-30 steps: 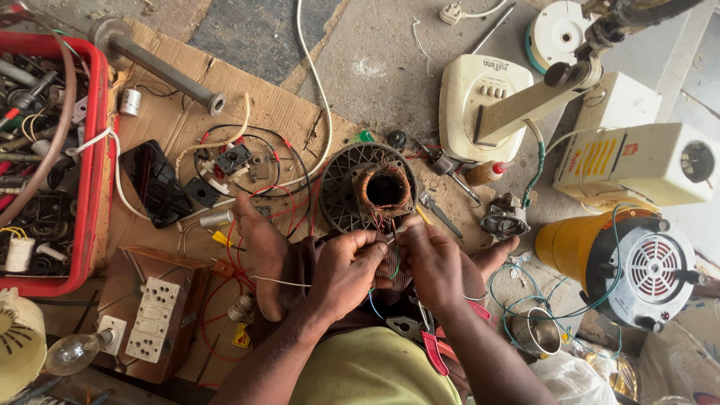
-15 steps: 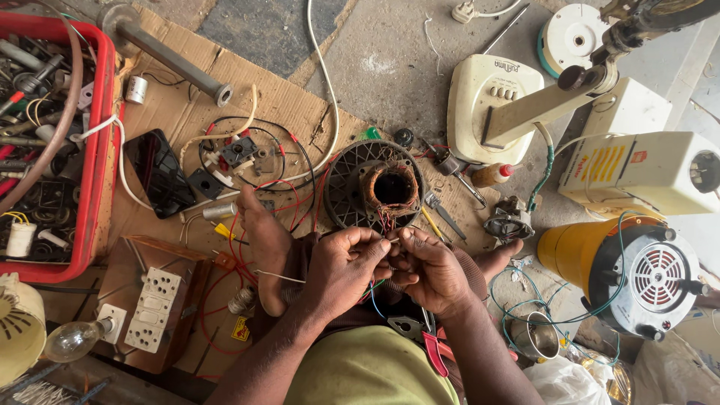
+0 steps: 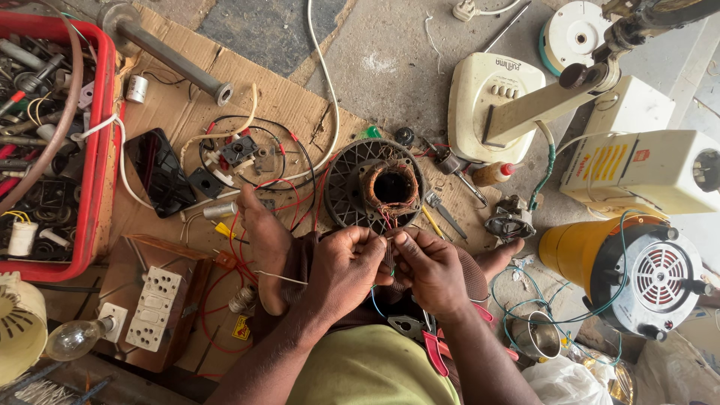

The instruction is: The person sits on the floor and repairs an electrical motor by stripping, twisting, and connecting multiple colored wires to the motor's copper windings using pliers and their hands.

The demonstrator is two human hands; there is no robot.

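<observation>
A round dark fan motor stator (image 3: 358,191) with copper windings lies on the cardboard just beyond my hands. Thin red and copper wires (image 3: 388,221) run from its core down to my fingers. My left hand (image 3: 343,268) and my right hand (image 3: 431,270) meet fingertip to fingertip just below the stator, both pinching these wire ends. My bare feet rest either side, the left one (image 3: 262,247) on the cardboard. Pliers with red handles (image 3: 431,349) lie in my lap.
A red crate (image 3: 96,161) of tools and scrap stands at the left. A switch board (image 3: 154,307) with a bulb (image 3: 75,337) sits front left. A cream fan base (image 3: 491,97), a white motor box (image 3: 645,169) and a yellow blower (image 3: 630,270) crowd the right.
My two hands have drawn closer together at the wire ends below the stator. The view has shifted slightly; nothing else has moved.
</observation>
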